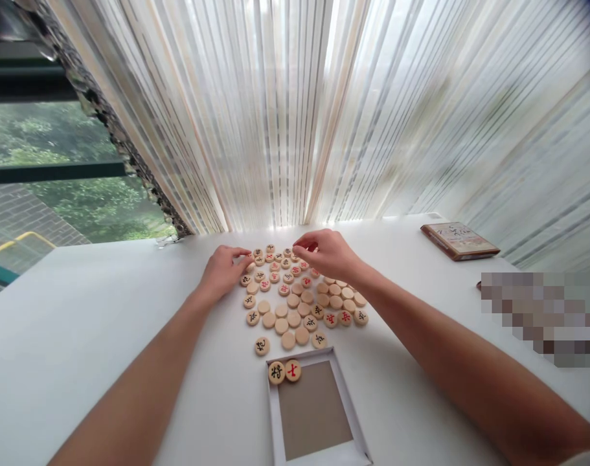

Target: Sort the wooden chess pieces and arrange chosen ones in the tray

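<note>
Xiangqi pieces (293, 320) lay mostly beyond the near tray (276, 421), seemingly light, hard, best pinched by their rims, though I couldn't tell whether the left hand (221, 268) or right hand (329, 252) gripped one.

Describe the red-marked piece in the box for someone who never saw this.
On the white table, low in view, lies an open box. Its far left corner holds a black-marked piece. Just right of that sits the red-marked piece, the only one there in red.
</note>
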`<state>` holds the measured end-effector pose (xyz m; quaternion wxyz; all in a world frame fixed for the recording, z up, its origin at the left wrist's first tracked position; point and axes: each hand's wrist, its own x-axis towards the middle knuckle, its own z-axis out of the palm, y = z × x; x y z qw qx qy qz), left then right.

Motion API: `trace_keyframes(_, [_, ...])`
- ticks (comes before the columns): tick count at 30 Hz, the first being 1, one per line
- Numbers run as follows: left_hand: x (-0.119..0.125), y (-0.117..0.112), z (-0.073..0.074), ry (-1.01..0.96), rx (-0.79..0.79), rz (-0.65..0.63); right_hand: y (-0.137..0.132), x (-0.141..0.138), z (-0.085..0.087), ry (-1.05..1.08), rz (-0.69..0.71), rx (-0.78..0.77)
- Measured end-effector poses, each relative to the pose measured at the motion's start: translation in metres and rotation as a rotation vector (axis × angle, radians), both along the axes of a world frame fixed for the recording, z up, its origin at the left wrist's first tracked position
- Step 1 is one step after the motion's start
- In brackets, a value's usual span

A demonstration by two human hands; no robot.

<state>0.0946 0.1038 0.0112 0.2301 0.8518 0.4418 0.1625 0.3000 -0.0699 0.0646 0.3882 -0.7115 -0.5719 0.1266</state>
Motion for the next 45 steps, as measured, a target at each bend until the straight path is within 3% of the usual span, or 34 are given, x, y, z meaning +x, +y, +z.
trace_keyframes(6, [-0.004, 0.0, -0.007, -0.163, -0.087, 0.002, -0.005, -0.002, -0.004, 0.05, 0.01, 0.002])
trace_keyframes(10, [-0.006, -0.01, 0.005, -0.387, -0.126, 0.004, -0.013, -0.006, 0.001, 0.113, 0.054, 0.017])
trace_keyframes(13, [-0.006, -0.036, 0.024, -0.565, -0.201, -0.046, -0.029, -0.007, 0.005, 0.198, 0.078, 0.026])
trace_keyframes(16, [-0.009, -0.08, 0.039, -0.65, -0.366, -0.171, -0.055, -0.015, 0.002, 0.329, 0.127, 0.02])
trace_keyframes(22, [-0.026, -0.159, 0.045, -0.652, -0.664, -0.314, -0.103, -0.052, -0.022, 0.635, 0.276, 0.014])
trace_keyframes(31, [-0.032, -0.191, 0.034, -0.766, -0.851, -0.264, -0.121, -0.068, -0.032, 0.928, 0.293, 0.037])
trace_keyframes(34, [-0.033, -0.197, 0.031, -0.831, -0.804, -0.265, -0.127, -0.071, -0.032, 0.987, 0.298, 0.096])
trace_keyframes(40, [-0.039, -0.203, 0.026, -0.848, -0.46, -0.318, -0.133, -0.076, -0.038, 0.871, 0.26, 0.186])
trace_keyframes(45, [-0.04, -0.205, 0.023, -0.861, -0.409, -0.354, -0.135, -0.078, -0.042, 0.749, 0.222, 0.267])
